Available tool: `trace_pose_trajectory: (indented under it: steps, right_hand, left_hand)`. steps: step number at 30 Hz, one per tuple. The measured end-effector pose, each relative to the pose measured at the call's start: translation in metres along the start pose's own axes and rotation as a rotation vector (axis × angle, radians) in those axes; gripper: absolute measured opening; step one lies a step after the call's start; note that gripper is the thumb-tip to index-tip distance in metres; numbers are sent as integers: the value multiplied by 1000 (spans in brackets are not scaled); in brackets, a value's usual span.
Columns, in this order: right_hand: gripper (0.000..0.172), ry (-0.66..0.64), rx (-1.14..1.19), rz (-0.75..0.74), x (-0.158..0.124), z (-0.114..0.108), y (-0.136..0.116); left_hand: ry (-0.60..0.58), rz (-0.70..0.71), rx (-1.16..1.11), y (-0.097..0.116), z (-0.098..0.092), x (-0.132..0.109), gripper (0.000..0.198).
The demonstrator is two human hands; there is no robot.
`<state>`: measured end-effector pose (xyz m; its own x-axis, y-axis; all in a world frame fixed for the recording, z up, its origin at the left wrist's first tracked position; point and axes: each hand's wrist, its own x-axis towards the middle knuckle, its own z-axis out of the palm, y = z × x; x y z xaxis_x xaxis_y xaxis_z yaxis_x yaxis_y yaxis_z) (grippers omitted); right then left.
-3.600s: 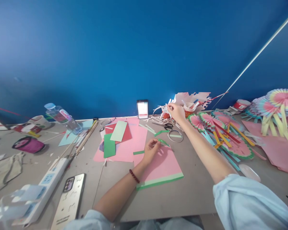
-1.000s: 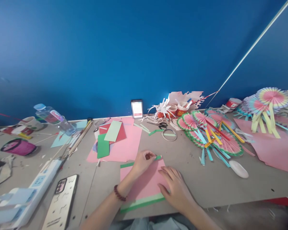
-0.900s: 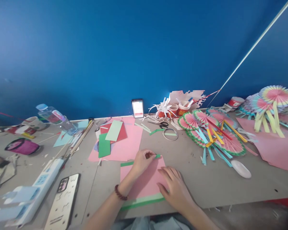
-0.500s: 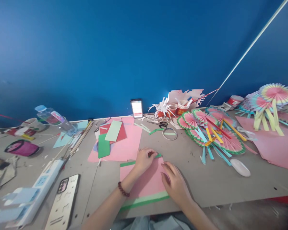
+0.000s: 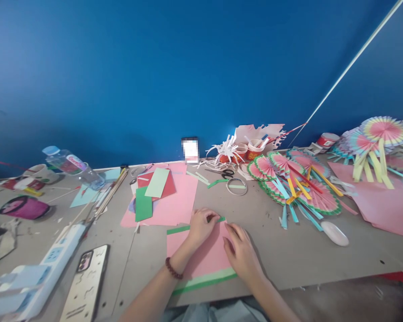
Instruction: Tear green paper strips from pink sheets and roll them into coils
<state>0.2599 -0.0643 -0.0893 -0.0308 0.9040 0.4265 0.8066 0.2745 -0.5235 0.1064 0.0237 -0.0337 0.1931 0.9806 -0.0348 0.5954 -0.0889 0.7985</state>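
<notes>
A pink sheet of paper [image 5: 204,261] lies in front of me, with a green paper strip [image 5: 177,230] along its far edge. Light and dark green bands run along its near edge. My left hand [image 5: 203,229], a beaded bracelet on its wrist, reaches across the sheet. Its thumb and forefinger close in a pinch on the strip near the far right corner. My right hand [image 5: 242,248] rests at the sheet's right edge, fingertips touching the paper, thumb and fingers apart. Part of the strip is hidden behind my left hand.
Coloured paper pieces [image 5: 159,182] lie beyond the sheet, with scissors [image 5: 226,173] and a tape roll [image 5: 237,187] to their right. Folded paper fans [image 5: 289,170] and a white oval object [image 5: 335,233] are at right. A phone [image 5: 85,284] and a power strip [image 5: 58,261] lie left.
Both hands keep almost the same place on the sheet; my right fingers shift only slightly at its edge. The whole view has moved a little.
</notes>
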Motion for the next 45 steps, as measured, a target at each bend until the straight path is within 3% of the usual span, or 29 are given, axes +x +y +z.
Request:
trace_pose_trajectory:
  steps: [24,45]
  right_hand:
    - [43,-35,21,86,3,6,-4]
    - [43,-12,2,46,10,6,-5]
  left_hand:
    - [7,-11,-32,2,2,1,18]
    - [11,-6,-1,-3,5,2,18]
